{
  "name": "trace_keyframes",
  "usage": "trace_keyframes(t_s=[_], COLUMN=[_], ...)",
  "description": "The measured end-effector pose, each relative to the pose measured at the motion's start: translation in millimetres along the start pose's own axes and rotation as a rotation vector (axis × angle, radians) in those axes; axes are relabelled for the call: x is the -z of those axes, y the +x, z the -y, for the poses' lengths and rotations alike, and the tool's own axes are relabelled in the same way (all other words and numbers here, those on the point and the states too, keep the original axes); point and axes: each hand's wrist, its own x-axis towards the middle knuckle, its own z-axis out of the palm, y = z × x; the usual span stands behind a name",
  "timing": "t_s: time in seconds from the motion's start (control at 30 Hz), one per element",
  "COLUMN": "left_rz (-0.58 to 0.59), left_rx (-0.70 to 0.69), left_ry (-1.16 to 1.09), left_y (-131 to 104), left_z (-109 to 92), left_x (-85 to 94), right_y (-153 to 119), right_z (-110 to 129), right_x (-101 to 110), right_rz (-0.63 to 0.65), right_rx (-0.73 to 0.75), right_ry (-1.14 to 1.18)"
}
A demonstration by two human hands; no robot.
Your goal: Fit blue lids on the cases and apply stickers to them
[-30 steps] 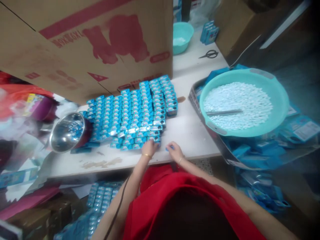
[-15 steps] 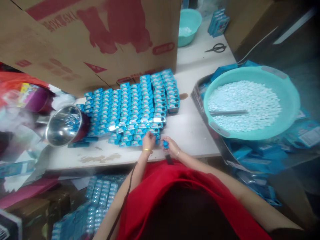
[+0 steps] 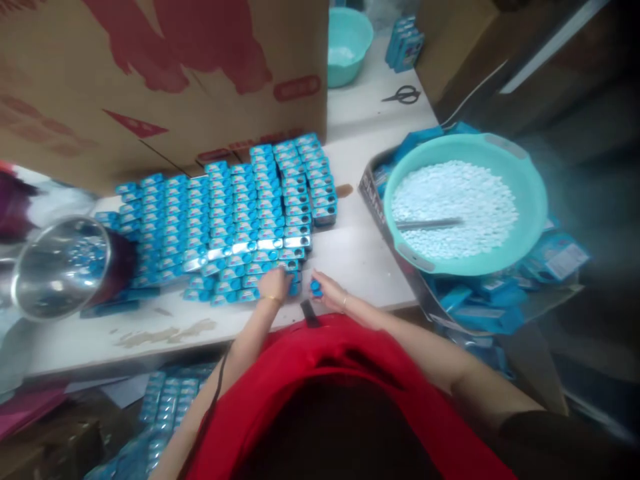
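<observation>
Rows of small blue boxes (image 3: 220, 227) stand packed together on the white table. My left hand (image 3: 275, 285) is at their front right corner, its fingers bent and touching the boxes there. What those fingers pinch, if anything, is too small and hidden to make out. Just to the right, over bare tabletop, my right hand (image 3: 329, 291) is closed around small blue cap-like pieces (image 3: 316, 288). A narrow gap separates the two hands.
At the left stands a steel bowl (image 3: 60, 267) with small blue pieces in it. A turquoise basin (image 3: 533, 207) of white tablets rests on an open carton at the right. Scissors (image 3: 404, 95) lie farther back. A large cardboard box (image 3: 210, 127) stands behind the rows.
The view has swung to the right, so everything sits farther left. My left hand has closed up more over the corner boxes. My right hand still holds the blue pieces.
</observation>
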Motion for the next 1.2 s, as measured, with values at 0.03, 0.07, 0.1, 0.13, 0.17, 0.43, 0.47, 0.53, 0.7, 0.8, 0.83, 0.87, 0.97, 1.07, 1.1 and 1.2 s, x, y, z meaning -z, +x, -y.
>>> trace_keyframes(t_s=[0.03, 0.07, 0.1, 0.13, 0.17, 0.43, 0.47, 0.53, 0.7, 0.8, 0.83, 0.87, 0.97, 1.07, 1.1, 1.2], left_rz=[-0.034, -0.054, -0.066, -0.077, -0.095, -0.133, -0.143, -0.216, -0.133, 0.051, 0.095, 0.127, 0.150, 0.066, 0.023, -0.063], left_rx=[-0.065, -0.133, -0.193, -0.238, -0.263, -0.154, -0.159, -0.138, 0.027, 0.061, 0.071, 0.085, 0.116, 0.042, -0.014, -0.279], left_ry=[-0.101, -0.223, -0.344, -0.450, -0.530, -0.840, -0.813, -0.692, -0.221, -0.028, 0.013, 0.043, 0.087, 0.057, 0.009, -0.222], left_y=[-7, -14, -19, -24, -26, -11, -8, 1, 29, 45, 48, 51, 51, 38, 32, 11], left_z=[0, -1, -2, -2, -4, -10, -9, -5, 2, 0, -1, -2, -2, 0, 0, -4], left_x=[-3.8, -8.0, -12.3, -16.2, -19.6, -24.9, -23.2, -18.1, 0.9, 12.3, 15.6, 18.6, 24.0, 22.3, 20.3, 12.2], right_y=[2, 4, 6, 7, 9, 28, 30, 32, 29, 27, 26, 26, 27, 29, 30, 34], right_z=[2, 3, 4, 5, 5, -2, -2, -1, 6, 7, 8, 8, 10, 13, 13, 16], right_x=[-4, -8, -12, -16, -19, -33, -32, -29, -12, -4, -3, -4, -8, -14, -16, -22], right_rz=[-0.001, 0.000, 0.000, -0.006, -0.016, -0.133, -0.144, -0.139, -0.139, -0.140, -0.134, -0.127, -0.095, -0.065, -0.058, -0.060], right_rx=[0.002, 0.008, 0.019, 0.030, 0.041, 0.156, 0.149, 0.106, 0.000, -0.020, -0.018, -0.014, 0.006, 0.047, 0.064, 0.097], right_ry=[0.020, 0.040, 0.055, 0.065, 0.070, -0.022, -0.033, -0.034, -0.033, -0.096, -0.120, -0.143, -0.207, -0.230, -0.219, -0.144])
